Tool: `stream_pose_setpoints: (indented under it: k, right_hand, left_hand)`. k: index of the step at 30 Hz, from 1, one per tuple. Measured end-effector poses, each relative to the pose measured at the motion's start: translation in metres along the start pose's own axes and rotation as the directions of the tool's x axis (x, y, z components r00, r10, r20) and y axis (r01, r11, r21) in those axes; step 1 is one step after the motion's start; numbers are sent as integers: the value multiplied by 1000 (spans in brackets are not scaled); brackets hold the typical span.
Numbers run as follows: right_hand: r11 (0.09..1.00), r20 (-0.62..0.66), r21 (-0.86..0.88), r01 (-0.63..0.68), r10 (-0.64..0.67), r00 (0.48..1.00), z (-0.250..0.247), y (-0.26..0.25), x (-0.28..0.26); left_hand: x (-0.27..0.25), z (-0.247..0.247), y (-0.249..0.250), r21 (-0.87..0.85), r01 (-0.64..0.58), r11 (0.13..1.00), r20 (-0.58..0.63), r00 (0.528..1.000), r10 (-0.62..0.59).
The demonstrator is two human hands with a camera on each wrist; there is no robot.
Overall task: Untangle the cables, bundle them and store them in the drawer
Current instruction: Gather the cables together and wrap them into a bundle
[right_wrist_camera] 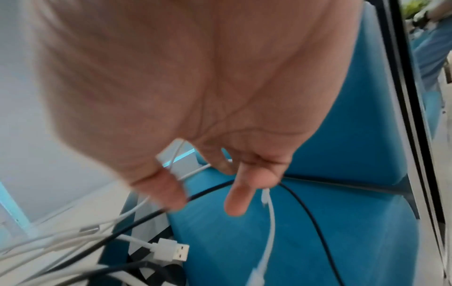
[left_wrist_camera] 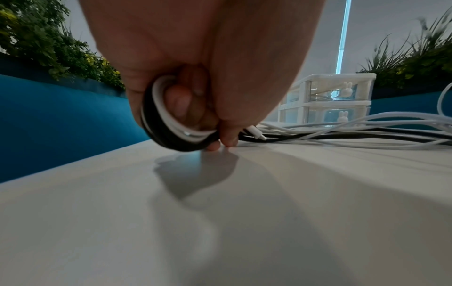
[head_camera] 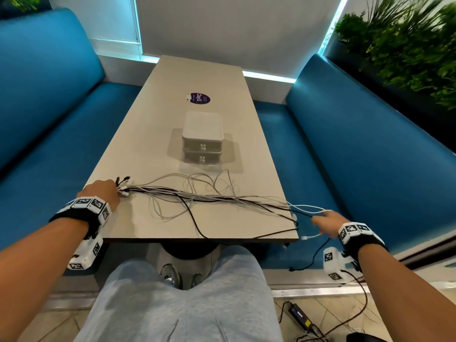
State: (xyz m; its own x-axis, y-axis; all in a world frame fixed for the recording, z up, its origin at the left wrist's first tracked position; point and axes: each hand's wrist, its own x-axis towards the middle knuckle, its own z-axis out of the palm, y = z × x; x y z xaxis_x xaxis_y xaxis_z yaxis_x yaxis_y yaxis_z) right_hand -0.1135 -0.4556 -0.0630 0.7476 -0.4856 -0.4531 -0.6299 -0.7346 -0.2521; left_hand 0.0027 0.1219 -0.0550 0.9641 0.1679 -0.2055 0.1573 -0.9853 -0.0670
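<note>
Several white and black cables (head_camera: 197, 196) lie stretched across the near end of the beige table (head_camera: 148, 134). My left hand (head_camera: 103, 191) grips their plug ends at the table's left side; in the left wrist view the bent cable ends (left_wrist_camera: 166, 123) curl through its fist. My right hand (head_camera: 325, 222) hovers just past the table's right edge. Its curled fingers (right_wrist_camera: 239, 195) hold a white cable (right_wrist_camera: 269, 222) and a black cable (right_wrist_camera: 212, 188), which hang toward the floor. A white USB plug (right_wrist_camera: 171, 249) dangles below. The white two-drawer unit (head_camera: 202, 138) stands mid-table, both drawers closed.
Blue benches (head_camera: 49, 107) flank the table on both sides. A purple sticker (head_camera: 198, 98) lies beyond the drawers. Plants (head_camera: 407, 45) stand behind the right bench. A power adapter (head_camera: 299, 317) with its cord lies on the floor by my right knee.
</note>
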Motion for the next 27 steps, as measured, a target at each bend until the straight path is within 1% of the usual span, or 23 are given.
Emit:
stream_pose_setpoints:
  k: [2, 4, 7, 9, 11, 13, 14, 15, 17, 19, 21, 24, 27]
  right_hand:
    - [999, -130, 45, 14, -8, 992, 1, 7, 10]
    - [999, -193, 47, 22, -12, 981, 3, 9, 7]
    - [997, -188, -71, -35, 21, 982, 7, 5, -2]
    - [989, -174, -95, -114, 96, 980, 12, 6, 1]
    - [964, -175, -171, -205, 175, 969, 12, 4, -5]
    - [934, -240, -269, -236, 173, 955, 9, 5, -13]
    - [919, -275, -320, -230, 142, 951, 9, 6, -17]
    - [896, -285, -382, -225, 117, 951, 8, 8, -20]
    - [839, -254, -505, -205, 83, 964, 10, 9, -25]
    - [818, -192, -545, -183, 90, 977, 13, 6, -28]
    - [817, -122, -561, -137, 82, 989, 12, 6, -31]
    - [834, -63, -546, -77, 51, 997, 6, 8, -35]
    - [898, -36, -437, -56, 44, 998, 5, 8, -28]
  left_hand:
    - [1, 2, -1, -2, 0, 1000, -4, 1000, 0]
    - [2, 3, -2, -2, -2, 1000, -11, 1000, 2]
    - [2, 2, -2, -11, -9, 1000, -28, 1000, 9]
    - [1, 2, -2, -16, -6, 1000, -29, 1000, 5]
    - [0, 1, -1, -16, -6, 1000, -27, 1000, 5]
    - [-1, 0, 0, -8, -9, 1000, -28, 1000, 9]
    - [-2, -1, 1, -5, -11, 1000, -28, 1000, 10]
    - [-2, -1, 1, -4, -12, 1000, -31, 999, 12]
    - [-1, 0, 1, -3, -8, 1000, -30, 1000, 8]
    - [0, 2, 0, -13, -3, 1000, -31, 1000, 2]
    - [3, 4, -1, -18, -1, 1000, -27, 1000, 0]
    - [7, 6, -2, -23, -9, 1000, -24, 1000, 9]
    - [8, 7, -3, -24, -16, 1000, -26, 1000, 15]
